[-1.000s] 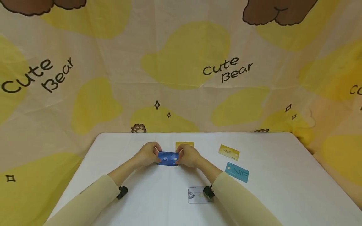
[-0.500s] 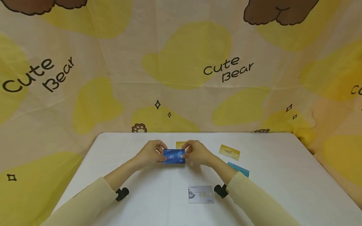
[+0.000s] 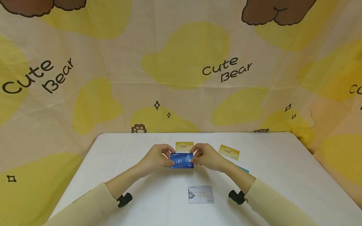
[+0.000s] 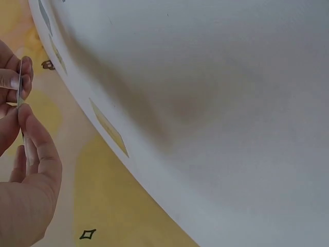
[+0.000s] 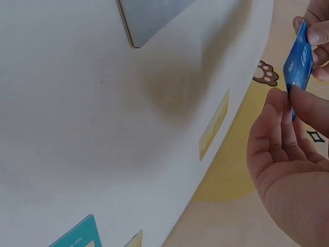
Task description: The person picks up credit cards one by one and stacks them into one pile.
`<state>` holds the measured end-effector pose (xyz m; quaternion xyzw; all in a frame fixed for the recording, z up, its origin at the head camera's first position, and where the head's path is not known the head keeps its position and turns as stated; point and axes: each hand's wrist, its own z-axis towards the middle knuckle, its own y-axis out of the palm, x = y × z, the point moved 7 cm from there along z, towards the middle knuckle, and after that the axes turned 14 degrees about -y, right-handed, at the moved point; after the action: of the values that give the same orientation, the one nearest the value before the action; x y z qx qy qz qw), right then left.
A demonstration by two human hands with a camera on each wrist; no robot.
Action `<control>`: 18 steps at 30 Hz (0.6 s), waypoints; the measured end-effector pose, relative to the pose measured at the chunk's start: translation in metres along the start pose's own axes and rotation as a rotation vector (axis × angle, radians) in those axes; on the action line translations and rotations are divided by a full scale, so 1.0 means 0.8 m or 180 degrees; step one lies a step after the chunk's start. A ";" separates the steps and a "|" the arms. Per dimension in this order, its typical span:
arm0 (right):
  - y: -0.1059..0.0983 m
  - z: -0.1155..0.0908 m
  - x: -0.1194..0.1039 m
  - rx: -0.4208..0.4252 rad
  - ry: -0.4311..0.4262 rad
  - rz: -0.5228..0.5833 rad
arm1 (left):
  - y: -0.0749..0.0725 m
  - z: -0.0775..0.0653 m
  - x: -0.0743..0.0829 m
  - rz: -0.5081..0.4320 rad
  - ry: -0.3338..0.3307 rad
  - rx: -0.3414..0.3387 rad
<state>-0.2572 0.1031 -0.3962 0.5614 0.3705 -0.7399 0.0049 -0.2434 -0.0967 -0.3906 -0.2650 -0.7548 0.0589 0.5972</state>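
Note:
A blue VIP card (image 3: 182, 160) is held up above the table between both hands, its printing upside down in the head view. My left hand (image 3: 156, 160) pinches its left end between thumb and fingers. The right hand (image 3: 209, 157) pinches the opposite end, near the chip. In the right wrist view the blue card (image 5: 299, 64) appears tilted, with both hands' fingers on it. From the left wrist the card (image 4: 20, 85) shows nearly edge-on. Just behind it on the table lies a yellow card (image 3: 184, 146).
A silver VIP card (image 3: 201, 194) lies nearer me on the white table (image 3: 158, 204). To the right is another yellow card (image 3: 229, 152). A teal card (image 3: 244, 169) is mostly hidden by the right forearm. A printed cloth (image 3: 181, 62) hangs behind the table.
Both hands have moved to the right with the blue card. The right forearm has uncovered the silver card and now hides most of the teal one.

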 end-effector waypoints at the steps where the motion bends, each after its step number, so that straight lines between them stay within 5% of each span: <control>1: -0.001 -0.003 0.000 0.0000 0.0010 -0.0004 | 0.003 -0.001 0.001 -0.0020 0.0012 -0.0034; 18: -0.009 -0.059 -0.007 -0.0096 -0.0099 0.0222 | 0.046 -0.028 0.014 -0.0138 0.0087 -0.0355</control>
<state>-0.2191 0.1317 -0.3918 0.5624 0.3617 -0.7423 0.0449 -0.2121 -0.0653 -0.3897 -0.2822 -0.7542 0.0002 0.5929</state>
